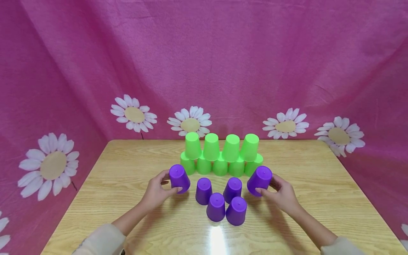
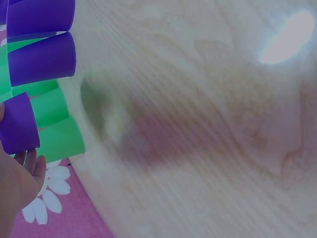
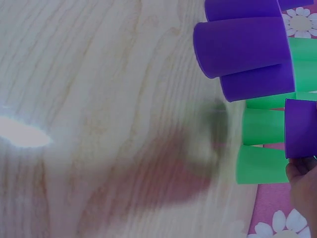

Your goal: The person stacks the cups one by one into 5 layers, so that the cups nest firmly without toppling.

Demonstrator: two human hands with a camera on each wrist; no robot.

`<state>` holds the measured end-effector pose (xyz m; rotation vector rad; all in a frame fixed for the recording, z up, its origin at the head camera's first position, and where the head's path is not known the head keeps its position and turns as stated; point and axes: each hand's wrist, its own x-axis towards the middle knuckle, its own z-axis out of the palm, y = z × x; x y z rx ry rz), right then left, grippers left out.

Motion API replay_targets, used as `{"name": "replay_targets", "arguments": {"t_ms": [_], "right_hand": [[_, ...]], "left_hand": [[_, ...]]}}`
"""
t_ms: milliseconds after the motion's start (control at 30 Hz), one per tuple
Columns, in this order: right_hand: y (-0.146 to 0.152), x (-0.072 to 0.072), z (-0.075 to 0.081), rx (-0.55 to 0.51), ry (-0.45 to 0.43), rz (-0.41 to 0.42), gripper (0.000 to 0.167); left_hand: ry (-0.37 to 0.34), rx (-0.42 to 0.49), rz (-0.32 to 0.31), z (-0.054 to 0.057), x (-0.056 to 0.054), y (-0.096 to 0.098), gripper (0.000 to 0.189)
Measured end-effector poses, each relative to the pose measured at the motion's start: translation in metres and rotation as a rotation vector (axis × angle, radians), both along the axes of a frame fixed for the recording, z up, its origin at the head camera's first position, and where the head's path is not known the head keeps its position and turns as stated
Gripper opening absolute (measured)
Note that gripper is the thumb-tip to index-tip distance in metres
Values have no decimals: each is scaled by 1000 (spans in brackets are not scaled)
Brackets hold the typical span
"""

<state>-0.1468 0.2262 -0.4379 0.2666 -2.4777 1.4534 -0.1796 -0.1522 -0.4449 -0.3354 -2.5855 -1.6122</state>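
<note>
Two hands each grip one upside-down cup. The left hand [image 1: 157,193] has its thumb across the near side of the left-held cup [image 1: 177,177], the other fingers curled behind it. The right hand [image 1: 284,194] pinches the right-held cup [image 1: 261,179] likewise, thumb in front and fingers behind. Whether either rim touches the bench [image 1: 127,170], I cannot tell.

Between the two sets of fingers stand four more purple cups, all mouth down. The far-left cup [image 1: 204,191] is nearest the left fingers, just inward of them; the far-right cup [image 1: 233,191] is nearest the right fingers. Closer to the person than both thumbs are the near-left cup [image 1: 215,209] and the near-right cup [image 1: 236,212], side by side.

Beyond the fingers is a two-tier green wall: a lower green row [image 1: 220,167] of five cups, and an upper green row [image 1: 211,147] of four resting on it, each above a gap. Farther from the fingers hangs a pink cloth [image 1: 223,71] with white daisies.
</note>
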Motion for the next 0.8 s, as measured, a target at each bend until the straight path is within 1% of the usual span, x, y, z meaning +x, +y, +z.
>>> {"name": "replay_targets", "arguments": {"t_ms": [100, 300, 433, 633, 800], "right_hand": [[-1, -2, 6, 6, 15, 6, 44], [-1, -6, 15, 6, 16, 15, 44], [-2, -9, 21, 11, 28, 21, 43], [-6, -16, 35, 35, 29, 16, 43], [-10, -20, 46, 47, 35, 21, 45]], "left_hand": [[5, -1, -1, 4, -2, 1, 51], [31, -12, -10, 13, -5, 3, 49], [44, -23, -10, 20, -7, 3, 49], [51, -41, -5, 32, -10, 2, 50], [84, -54, -7, 42, -15, 3, 49]]}}
